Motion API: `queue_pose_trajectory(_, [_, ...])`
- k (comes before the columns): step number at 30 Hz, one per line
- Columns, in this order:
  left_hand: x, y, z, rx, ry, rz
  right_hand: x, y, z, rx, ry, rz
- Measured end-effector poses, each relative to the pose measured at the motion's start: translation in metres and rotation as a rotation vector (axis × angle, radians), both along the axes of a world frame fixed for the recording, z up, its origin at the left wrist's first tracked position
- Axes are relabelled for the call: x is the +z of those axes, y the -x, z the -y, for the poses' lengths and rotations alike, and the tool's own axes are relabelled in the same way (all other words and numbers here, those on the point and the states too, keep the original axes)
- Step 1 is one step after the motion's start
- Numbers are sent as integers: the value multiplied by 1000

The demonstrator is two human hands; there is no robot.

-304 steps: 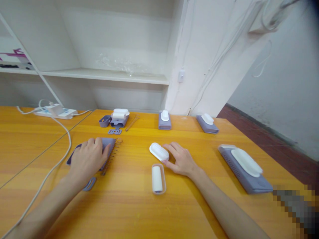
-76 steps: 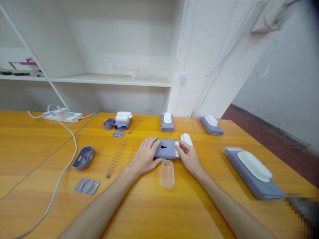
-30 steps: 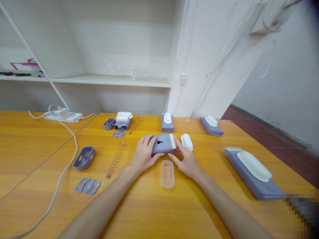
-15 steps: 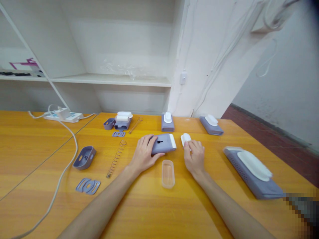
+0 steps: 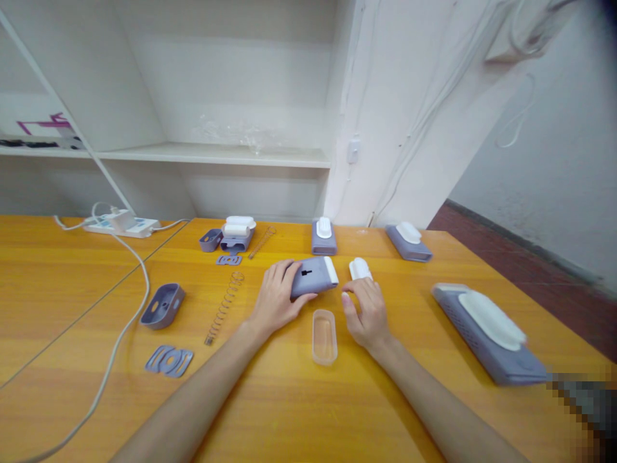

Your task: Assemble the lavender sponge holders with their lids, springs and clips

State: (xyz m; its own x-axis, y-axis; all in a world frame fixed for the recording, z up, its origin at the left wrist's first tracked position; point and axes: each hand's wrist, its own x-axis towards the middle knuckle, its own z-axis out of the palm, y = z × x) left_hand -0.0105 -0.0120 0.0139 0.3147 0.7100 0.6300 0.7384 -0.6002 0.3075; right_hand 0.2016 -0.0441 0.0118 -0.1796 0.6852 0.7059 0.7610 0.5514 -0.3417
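My left hand (image 5: 278, 297) grips a grey-purple plastic housing (image 5: 315, 280) with a small black T-shaped mark and a white end piece (image 5: 330, 271). Thumb and fingers lie on opposite sides of it. To its right is my right hand (image 5: 367, 311), thumb and index finger apart with nothing between them. Just beyond those fingertips lies a white oval plastic part (image 5: 359, 269), partly hidden by the hand. A clear, shallow rectangular cup (image 5: 324, 337) stands on the table between my forearms.
On the left lie a coil spring (image 5: 224, 308), a hollow purple cap (image 5: 162, 306) and flat purple plates (image 5: 169, 361). Similar housings with white tops stand behind, and a larger one (image 5: 486, 334) is at right. A white cable (image 5: 123, 334) runs down the left side from a power strip (image 5: 126, 223).
My right hand has let go of the white oval part and drawn back slightly left and toward me, opening its thumb and index finger. My left hand keeps its hold on the housing.
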Motion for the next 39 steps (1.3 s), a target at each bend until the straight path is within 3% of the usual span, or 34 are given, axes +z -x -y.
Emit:
queue_pose_trajectory(9, [0,0,1,18,20,9,2,8,12,358,7,146])
queue_pose_trajectory(14, [1,-1,2,22,26,17,9,17,18,441,45,296])
queue_pose_trajectory(22, [0,0,1,28,23,6,9,21,19,429,175,395])
queue_pose_trajectory(31, [-1,0,0,67,-7,22,15,24,19,360,372,204])
queue_pose_trajectory(39, [-1,1,-1,85,-12,54,1,14,6,207,368,37])
